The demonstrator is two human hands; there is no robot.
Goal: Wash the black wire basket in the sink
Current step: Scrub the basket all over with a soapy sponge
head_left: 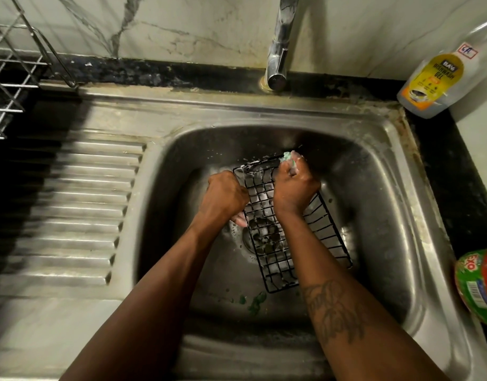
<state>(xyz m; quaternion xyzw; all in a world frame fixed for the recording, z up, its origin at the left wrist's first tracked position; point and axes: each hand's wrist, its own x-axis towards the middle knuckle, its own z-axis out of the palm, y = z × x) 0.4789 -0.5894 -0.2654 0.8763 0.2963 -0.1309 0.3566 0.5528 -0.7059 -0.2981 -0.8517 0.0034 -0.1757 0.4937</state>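
Note:
A black wire basket lies tilted in the steel sink, over the drain, with soap foam on its wires. My left hand grips the basket's left edge. My right hand holds a green, soapy scrub pad and presses it against the basket's far end. The tap hangs above the basin with no water visibly running.
A dishwash gel bottle stands at the back right corner. A green and red container sits on the right counter. A steel dish rack stands at the far left beyond the ribbed drainboard. Green scraps lie on the sink floor.

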